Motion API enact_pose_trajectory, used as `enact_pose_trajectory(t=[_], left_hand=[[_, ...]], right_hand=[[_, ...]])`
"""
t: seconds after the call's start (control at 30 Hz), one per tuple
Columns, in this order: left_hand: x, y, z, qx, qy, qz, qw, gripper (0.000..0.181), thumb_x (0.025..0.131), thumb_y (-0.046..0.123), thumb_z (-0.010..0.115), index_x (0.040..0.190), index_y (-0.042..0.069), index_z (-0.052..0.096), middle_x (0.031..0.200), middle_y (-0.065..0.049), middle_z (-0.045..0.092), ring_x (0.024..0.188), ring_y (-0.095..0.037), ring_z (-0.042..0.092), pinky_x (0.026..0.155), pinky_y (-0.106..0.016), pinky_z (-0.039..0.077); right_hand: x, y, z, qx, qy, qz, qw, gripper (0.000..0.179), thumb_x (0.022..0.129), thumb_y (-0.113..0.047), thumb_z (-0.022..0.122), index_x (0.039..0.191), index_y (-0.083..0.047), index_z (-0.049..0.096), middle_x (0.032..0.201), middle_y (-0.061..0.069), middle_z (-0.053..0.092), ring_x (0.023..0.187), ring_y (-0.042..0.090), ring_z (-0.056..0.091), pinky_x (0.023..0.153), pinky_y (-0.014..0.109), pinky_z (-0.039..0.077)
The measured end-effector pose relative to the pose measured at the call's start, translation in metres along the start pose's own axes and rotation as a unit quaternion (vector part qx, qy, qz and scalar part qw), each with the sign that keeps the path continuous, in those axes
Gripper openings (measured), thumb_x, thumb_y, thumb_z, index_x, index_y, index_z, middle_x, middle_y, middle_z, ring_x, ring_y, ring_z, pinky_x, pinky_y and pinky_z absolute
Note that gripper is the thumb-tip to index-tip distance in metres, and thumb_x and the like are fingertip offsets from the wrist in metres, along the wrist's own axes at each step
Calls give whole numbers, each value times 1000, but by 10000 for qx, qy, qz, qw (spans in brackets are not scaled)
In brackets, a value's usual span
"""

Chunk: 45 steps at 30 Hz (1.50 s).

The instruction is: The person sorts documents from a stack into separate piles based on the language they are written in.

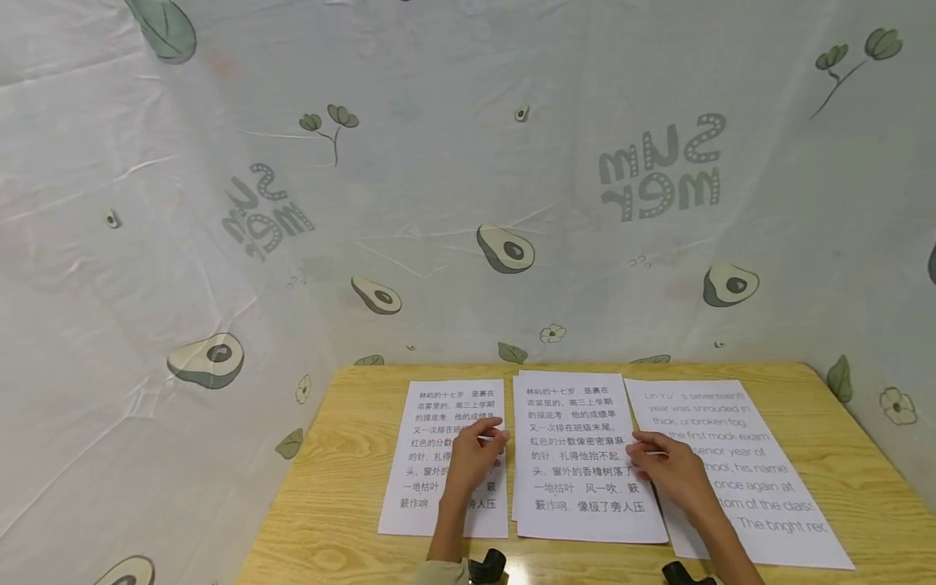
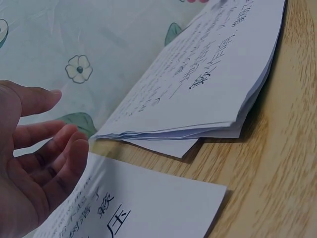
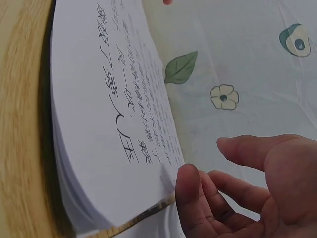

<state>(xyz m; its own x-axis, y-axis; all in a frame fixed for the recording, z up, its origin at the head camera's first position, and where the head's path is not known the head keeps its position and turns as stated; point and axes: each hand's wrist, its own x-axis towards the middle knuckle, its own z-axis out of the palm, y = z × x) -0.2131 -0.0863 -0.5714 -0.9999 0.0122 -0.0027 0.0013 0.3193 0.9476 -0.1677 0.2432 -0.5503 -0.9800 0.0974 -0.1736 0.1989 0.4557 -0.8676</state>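
Above the left sheet [image 1: 439,520] of printed Chinese text hovers my left hand [image 1: 475,459], fingers loosely bent and nothing held. In the left wrist view the thumb [image 2: 42,100] stands apart from the fingers. A stack of printed sheets [image 1: 578,520] lies in the middle, several layers showing at its edge. At its right edge is my right hand [image 1: 669,471], fingertips close to the paper; whether they touch is unclear. The right wrist view shows its thumb [image 3: 247,148] apart from the fingers. Partly under that hand lies a sheet of English text [image 1: 775,487].
All the paper lies on a wood-grain table [image 1: 322,487]. Behind and at the sides hangs a pale curtain [image 1: 439,162] printed with avocados and leaves. Black wrist straps [image 1: 488,566] show at the bottom of the head view.
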Motion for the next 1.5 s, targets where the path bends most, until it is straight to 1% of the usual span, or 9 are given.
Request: enact_pose_trajectory(t=[0.23,0.43,0.6,0.7,0.9,0.97,1.13,1.37,1.5], left_hand=[[1,3,6,27,-26,-44,10000,39,99,20,76,134,3,73,97,-4,74,67,-10,67,60,-25,59],[1,4,7,159,-22,-164,9997,38,100,22,75,133,4,74,97,-2,73,65,-9,65,60,-24,57],[1,1,10,392,-27,-102,9992,36,100,23,75,131,5,75,98,-1,73,63,-10,64,56,-23,53],[0,0,13,614,-43,-68,9981,36,99,24,76,131,7,75,98,1,73,66,-8,63,57,-22,52],[-1,1,18,1085,-11,59,9941,36,98,25,77,129,6,76,96,4,72,79,-6,60,67,-20,52],[-2,1,20,1164,31,75,9932,36,97,24,77,128,5,76,94,4,71,78,-7,59,67,-20,51],[-3,0,25,1401,149,145,9899,34,95,22,80,124,5,78,88,4,69,72,-6,55,61,-19,47],[-3,0,27,1754,170,338,9838,31,94,21,80,121,6,80,85,6,67,68,-4,52,59,-18,44],[-4,1,27,1681,137,447,9847,31,95,19,79,122,6,80,88,6,66,71,-3,52,63,-18,46]], right_hand=[[1,3,-8,-336,25,-75,9994,59,105,-30,70,149,6,57,127,22,72,82,13,75,71,23,59],[3,6,-11,-551,78,-221,9982,55,105,-29,71,144,7,61,120,20,73,80,11,74,69,23,59],[5,9,-11,-720,45,-208,9972,52,105,-29,70,141,7,64,116,17,74,80,12,73,68,23,57],[6,10,-11,-778,4,-216,9967,51,104,-27,70,141,8,64,116,17,74,80,13,73,67,24,56],[7,12,-10,-932,-30,-358,9950,52,103,-25,70,139,12,63,114,18,75,82,13,72,67,24,57],[8,13,-10,-1075,-2,-420,9933,52,103,-27,70,138,12,64,113,17,76,86,16,73,70,26,56],[10,14,-7,-1395,113,-604,9883,50,102,-27,72,134,11,68,111,17,78,95,25,75,76,31,56],[9,13,-5,-1463,147,-657,9869,49,101,-26,73,133,10,69,111,19,77,97,30,75,80,39,58],[8,12,-5,-1451,149,-678,9870,49,101,-26,73,136,9,68,117,22,76,102,35,76,83,44,60]])
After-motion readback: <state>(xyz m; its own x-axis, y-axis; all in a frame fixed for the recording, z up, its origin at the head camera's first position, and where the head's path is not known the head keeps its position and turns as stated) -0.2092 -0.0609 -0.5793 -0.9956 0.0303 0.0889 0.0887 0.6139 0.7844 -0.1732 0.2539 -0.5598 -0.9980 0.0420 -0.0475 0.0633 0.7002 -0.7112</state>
